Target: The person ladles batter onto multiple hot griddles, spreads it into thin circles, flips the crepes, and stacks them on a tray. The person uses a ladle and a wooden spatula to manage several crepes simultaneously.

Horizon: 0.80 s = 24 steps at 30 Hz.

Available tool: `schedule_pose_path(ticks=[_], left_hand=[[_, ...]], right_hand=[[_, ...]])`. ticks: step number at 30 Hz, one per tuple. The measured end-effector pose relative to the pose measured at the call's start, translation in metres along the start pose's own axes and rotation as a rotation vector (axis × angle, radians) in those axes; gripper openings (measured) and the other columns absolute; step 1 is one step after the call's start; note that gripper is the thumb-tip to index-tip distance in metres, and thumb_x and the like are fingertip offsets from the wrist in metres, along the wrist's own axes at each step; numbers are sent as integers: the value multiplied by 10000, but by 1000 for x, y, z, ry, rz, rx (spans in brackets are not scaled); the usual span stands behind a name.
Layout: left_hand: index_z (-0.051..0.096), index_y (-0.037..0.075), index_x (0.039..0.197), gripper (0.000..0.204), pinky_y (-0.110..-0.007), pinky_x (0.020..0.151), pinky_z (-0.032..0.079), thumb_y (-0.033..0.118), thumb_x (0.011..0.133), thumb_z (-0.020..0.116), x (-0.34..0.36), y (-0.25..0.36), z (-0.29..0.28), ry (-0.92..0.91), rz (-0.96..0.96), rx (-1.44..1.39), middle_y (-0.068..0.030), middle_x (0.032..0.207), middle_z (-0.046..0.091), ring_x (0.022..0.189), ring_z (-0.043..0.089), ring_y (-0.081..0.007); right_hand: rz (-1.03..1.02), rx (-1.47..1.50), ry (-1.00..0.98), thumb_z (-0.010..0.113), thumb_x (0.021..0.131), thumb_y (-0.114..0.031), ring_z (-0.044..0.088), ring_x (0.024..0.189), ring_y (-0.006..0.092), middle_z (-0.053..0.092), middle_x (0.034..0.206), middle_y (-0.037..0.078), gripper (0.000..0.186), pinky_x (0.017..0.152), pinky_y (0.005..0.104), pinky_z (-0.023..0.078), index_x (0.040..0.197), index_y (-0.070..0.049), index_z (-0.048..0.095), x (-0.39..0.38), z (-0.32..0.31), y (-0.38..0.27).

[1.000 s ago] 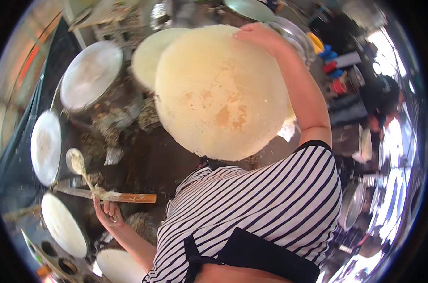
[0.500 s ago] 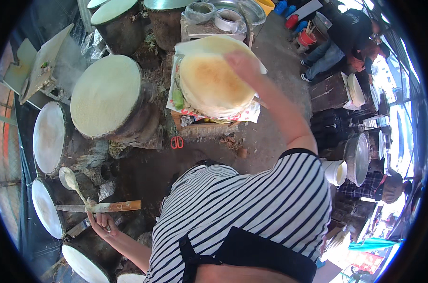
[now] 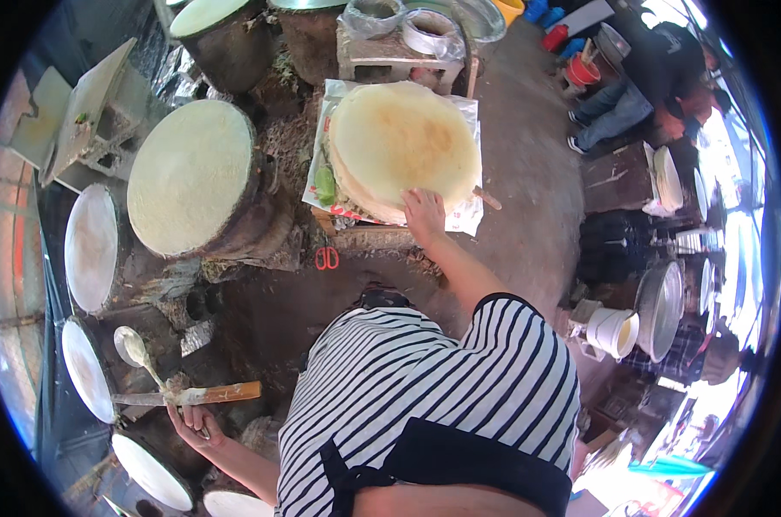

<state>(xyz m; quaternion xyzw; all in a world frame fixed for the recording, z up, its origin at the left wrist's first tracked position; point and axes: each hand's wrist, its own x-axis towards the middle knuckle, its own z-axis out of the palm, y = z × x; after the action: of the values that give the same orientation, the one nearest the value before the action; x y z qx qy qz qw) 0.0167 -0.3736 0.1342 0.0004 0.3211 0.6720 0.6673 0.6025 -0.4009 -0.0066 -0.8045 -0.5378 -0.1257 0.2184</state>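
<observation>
A stack of large, round, pale flatbreads (image 3: 399, 142), browned in patches, lies on a printed white sheet (image 3: 463, 220) before me. My right hand (image 3: 425, 214) rests on the stack's near edge, fingers apart and laid on the top bread. At the lower left my left hand (image 3: 196, 425) is closed around a batter-smeared ladle (image 3: 132, 346), bowl end up. Crossing the ladle is a flat spreader (image 3: 222, 393) with a long thin blade and a wooden handle; how my fingers grip it is partly hidden. A green item (image 3: 325, 185) lies beside the breads.
A big round griddle (image 3: 192, 177) covered with pale batter stands left of the stack. Smaller round griddles (image 3: 91, 247) line the far left. Red-handled scissors (image 3: 326, 258) are below the stand. At right are a white bucket (image 3: 612, 333) and a person (image 3: 666, 65) bending over.
My right hand has come from the far right part of the top bread back to its near edge. My left hand keeps its hold, and the view has shifted slightly.
</observation>
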Motion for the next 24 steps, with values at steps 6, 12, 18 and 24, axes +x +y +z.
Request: schedule_pose_path(ticks=[6,12,18,24], left_hand=[[512,-5,1115,289,-172,331,254,219,939,465,-57,-56,7,160,224,42,67,492,314,357,262,-18],[479,3,1112,302,-189,294,223,245,933,457,-105,-168,-48,140,185,-265,52,475,329,326,267,-47],[488,-1,1086,257,-189,298,280,192,917,467,-215,-222,-115,538,480,-348,-33,614,478,357,313,-63],[523,-28,1023,241,-189,296,275,181,910,480,-237,-289,-190,969,736,-466,-39,607,478,363,324,-65]], right_hand=[[-191,219,-64,589,737,-171,504,1014,344,544,1079,167,381,886,448,373,1085,-21,556,10,17,1],[-664,444,-472,572,784,-94,537,943,337,568,1016,167,252,833,412,423,1022,-15,591,11,78,-24],[-1142,1032,-1065,526,879,-62,632,826,204,640,927,130,168,718,295,500,1009,-13,621,-83,58,-255],[-1028,230,-2849,486,925,-224,620,817,135,619,927,78,349,673,267,517,1218,-34,507,-256,-11,-319]])
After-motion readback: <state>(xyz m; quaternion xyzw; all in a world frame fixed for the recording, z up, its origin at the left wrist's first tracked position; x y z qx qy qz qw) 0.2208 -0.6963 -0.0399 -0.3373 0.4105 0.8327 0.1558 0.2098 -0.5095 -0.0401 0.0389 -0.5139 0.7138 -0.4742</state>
